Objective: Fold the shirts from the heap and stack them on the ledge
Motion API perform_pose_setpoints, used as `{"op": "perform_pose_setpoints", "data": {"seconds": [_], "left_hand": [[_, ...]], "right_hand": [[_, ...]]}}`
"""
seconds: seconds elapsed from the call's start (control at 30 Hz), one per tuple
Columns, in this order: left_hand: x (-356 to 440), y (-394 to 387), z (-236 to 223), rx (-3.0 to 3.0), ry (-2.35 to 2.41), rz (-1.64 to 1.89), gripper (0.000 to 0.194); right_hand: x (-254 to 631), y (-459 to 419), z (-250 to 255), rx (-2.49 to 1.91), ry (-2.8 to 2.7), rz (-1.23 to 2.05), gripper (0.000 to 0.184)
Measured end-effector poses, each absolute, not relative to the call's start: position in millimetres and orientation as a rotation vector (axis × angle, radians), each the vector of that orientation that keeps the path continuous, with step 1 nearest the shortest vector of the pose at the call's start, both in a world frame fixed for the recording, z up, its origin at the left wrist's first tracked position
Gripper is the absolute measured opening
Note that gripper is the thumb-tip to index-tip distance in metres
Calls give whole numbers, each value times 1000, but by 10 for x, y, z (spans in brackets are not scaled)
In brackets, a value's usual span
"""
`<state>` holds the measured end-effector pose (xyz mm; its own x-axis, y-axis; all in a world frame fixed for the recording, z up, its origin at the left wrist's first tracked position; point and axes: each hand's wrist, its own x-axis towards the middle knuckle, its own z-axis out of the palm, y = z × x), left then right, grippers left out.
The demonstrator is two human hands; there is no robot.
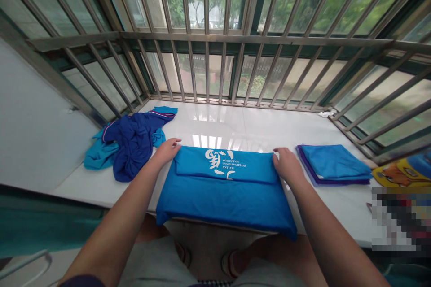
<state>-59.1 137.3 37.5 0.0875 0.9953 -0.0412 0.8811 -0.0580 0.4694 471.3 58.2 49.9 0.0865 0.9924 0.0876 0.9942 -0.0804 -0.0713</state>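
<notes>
A bright blue T-shirt (222, 199) lies on the white ledge, with its upper part folded over towards me. White lettering, upside down to me and reading "Dalian International Marathon", shows on the folded band. My left hand (167, 150) is closed at the band's far left corner, its fingers bent. At the opposite far corner, my right hand (287, 163) has its fingers curled on the cloth edge; some fingertips are hidden. The shirt's near edge hangs slightly over the ledge's front.
Crumpled dark-blue and light-blue clothes (134, 141) lie to the left. On the right sits a stack of folded blue and purple garments (336, 161), beside a yellow patterned object (400, 172). Metal window bars (207, 71) rise behind the white ledge (269, 125).
</notes>
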Motion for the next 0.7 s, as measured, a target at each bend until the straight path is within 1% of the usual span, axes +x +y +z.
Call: {"op": "perform_pose_setpoints", "data": {"seconds": [0.07, 0.13, 0.17, 0.2, 0.27, 0.33, 0.37, 0.53, 0.7], "left_hand": [[-577, 1582, 421, 2050, 1752, 324, 45], [-571, 1738, 455, 2064, 1696, 234, 40], [-574, 1798, 469, 2068, 1672, 190, 36], [-581, 1849, 484, 2069, 1653, 154, 31], [-601, 1928, 517, 2069, 1624, 112, 25], [-621, 1989, 558, 2070, 1609, 111, 25], [-627, 2014, 583, 2073, 1608, 125, 26], [-583, 2058, 740, 2126, 1661, 284, 31], [-503, 1718, 955, 2248, 1685, 518, 22]], "right_hand": [[4726, 784, 525, -2079, -2319, 144, 51], [4736, 968, 535, -2058, -2470, 269, 63], [4741, 1045, 538, -2082, -2494, 308, 64], [4747, 1113, 542, -2102, -2503, 336, 60], [4761, 1220, 563, -2109, -2523, 373, 42], [4775, 1293, 609, -2100, -2532, 362, 25], [4782, 1318, 643, -2096, -2522, 333, 20], [4799, 1327, 885, -2075, -2392, 124, 26], [4795, 1045, 1116, -2012, -2282, -9, 25]]}}
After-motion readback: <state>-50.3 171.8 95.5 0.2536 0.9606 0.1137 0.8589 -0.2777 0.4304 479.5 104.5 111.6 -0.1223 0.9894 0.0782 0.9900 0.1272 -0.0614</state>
